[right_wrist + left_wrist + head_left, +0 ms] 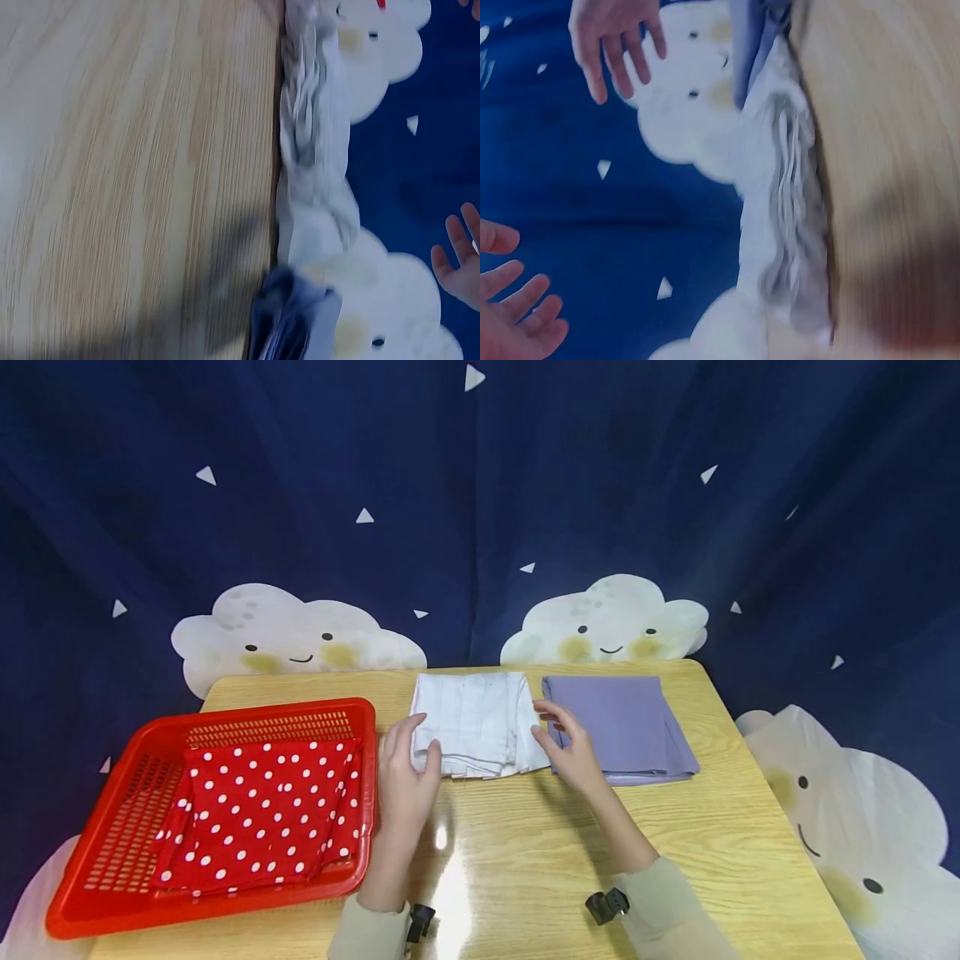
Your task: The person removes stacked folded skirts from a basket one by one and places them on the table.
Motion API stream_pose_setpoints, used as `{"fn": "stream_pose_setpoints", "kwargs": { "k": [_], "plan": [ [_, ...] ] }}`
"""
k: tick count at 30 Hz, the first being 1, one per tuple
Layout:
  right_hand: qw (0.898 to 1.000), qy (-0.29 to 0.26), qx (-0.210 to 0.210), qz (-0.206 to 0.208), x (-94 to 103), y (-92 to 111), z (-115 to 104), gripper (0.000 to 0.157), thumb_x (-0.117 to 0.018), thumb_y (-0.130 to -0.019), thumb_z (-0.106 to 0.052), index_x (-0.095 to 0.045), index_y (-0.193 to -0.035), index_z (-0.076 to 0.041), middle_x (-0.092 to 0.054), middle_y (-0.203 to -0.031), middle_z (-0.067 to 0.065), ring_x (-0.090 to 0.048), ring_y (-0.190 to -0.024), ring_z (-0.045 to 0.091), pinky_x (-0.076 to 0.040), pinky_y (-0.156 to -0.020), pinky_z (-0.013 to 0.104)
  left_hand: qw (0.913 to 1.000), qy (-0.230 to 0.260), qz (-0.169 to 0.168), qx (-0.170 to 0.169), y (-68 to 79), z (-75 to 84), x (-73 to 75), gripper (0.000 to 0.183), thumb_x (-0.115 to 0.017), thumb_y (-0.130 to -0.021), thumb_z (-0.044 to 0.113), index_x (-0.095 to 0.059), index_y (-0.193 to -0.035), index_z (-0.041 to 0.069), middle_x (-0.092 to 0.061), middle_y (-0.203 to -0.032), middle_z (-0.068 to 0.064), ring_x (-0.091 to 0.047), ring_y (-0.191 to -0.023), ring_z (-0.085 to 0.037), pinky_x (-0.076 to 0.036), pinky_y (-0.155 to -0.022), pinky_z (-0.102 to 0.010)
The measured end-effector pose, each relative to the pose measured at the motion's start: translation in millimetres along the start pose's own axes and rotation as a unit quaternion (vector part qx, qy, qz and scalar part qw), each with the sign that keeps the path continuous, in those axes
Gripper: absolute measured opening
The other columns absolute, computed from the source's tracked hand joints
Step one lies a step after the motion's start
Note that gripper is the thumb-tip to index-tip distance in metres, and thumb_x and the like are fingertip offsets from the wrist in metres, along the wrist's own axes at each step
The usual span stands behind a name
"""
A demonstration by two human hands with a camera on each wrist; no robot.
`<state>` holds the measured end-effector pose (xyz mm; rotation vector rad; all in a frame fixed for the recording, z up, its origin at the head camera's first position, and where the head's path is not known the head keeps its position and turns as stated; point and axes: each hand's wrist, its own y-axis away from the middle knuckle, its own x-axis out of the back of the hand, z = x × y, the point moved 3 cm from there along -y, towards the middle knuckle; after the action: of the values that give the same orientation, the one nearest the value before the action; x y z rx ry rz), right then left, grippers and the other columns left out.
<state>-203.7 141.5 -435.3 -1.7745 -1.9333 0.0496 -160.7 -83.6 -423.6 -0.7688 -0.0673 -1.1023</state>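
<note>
A folded white cloth (pixel 472 718) lies at the far middle of the table, its layered edge toward me. My left hand (pixel 408 772) is at its left side with fingers spread and relaxed; in the left wrist view the same hand (pixel 517 315) has nothing in its fingers. On the other side, my right hand (pixel 573 756) hovers between the white cloth and a folded purple cloth (pixel 615 718), thumb and fingers apart. The right wrist view shows this hand (pixel 461 259) at the right edge, its fingers loose. The white cloth's layered side (pixel 311 112) runs alongside.
To the left stands a red plastic basket (pixel 363 810) holding a red cloth with white dots (pixel 262 810). The wooden table (pixel 517 877) ends at a dark blue curtain (pixel 450 460) printed with clouds. Both sleeves carry small black devices at the wrists.
</note>
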Motion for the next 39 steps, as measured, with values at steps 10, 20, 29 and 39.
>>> {"fn": "stream_pose_setpoints", "kwargs": {
  "k": [10, 20, 29, 39],
  "plan": [
    [0.997, -0.030, 0.021, -0.073, -56.8, -6.1, -29.8, 0.040, -0.059, -0.085, 0.001, -0.048, -0.122, 0.007, -0.053, -0.117, 0.025, -0.050, -0.105, 0.042, -0.037, -0.089, 0.057, 0.9953, -0.022, 0.000, 0.094, 1.8, -27.9, 58.0, 0.040, -0.065, -0.080, 0.002, -0.054, -0.119, 0.002, -0.055, -0.118, -0.014, -0.048, -0.110, -0.028, -0.041, -0.093, -0.047],
    [0.989, -0.038, 0.014, -0.143, -106.2, -7.3, -55.5, 0.046, -0.060, -0.085, -0.002, -0.044, -0.128, 0.005, -0.052, -0.119, 0.020, -0.051, -0.107, 0.034, -0.042, -0.089, 0.043, 0.9809, -0.062, 0.005, 0.184, 1.2, -60.8, 111.4, 0.049, -0.063, -0.084, 0.009, -0.046, -0.129, 0.007, -0.051, -0.124, -0.014, -0.044, -0.115, -0.031, -0.037, -0.093, -0.057],
    [0.985, -0.053, 0.006, -0.164, -135.6, -10.5, -67.2, 0.051, -0.060, -0.083, 0.001, -0.040, -0.129, 0.007, -0.051, -0.119, 0.023, -0.051, -0.107, 0.036, -0.044, -0.087, 0.033, 0.9645, -0.121, -0.012, 0.234, -1.9, -97.0, 155.0, 0.056, -0.059, -0.086, 0.012, -0.037, -0.137, 0.009, -0.045, -0.130, -0.019, -0.040, -0.118, -0.038, -0.035, -0.092, -0.060],
    [0.979, -0.055, -0.006, -0.194, -181.8, -16.0, -48.2, 0.056, -0.061, -0.085, -0.012, -0.037, -0.134, 0.000, -0.050, -0.123, 0.017, -0.052, -0.107, 0.029, -0.044, -0.090, 0.031, 0.9344, -0.178, -0.083, 0.297, -3.7, -143.7, 195.9, 0.065, -0.051, -0.090, 0.015, -0.017, -0.144, 0.005, -0.037, -0.130, -0.030, -0.037, -0.115, -0.047, -0.039, -0.087, -0.062]
  ]
}}
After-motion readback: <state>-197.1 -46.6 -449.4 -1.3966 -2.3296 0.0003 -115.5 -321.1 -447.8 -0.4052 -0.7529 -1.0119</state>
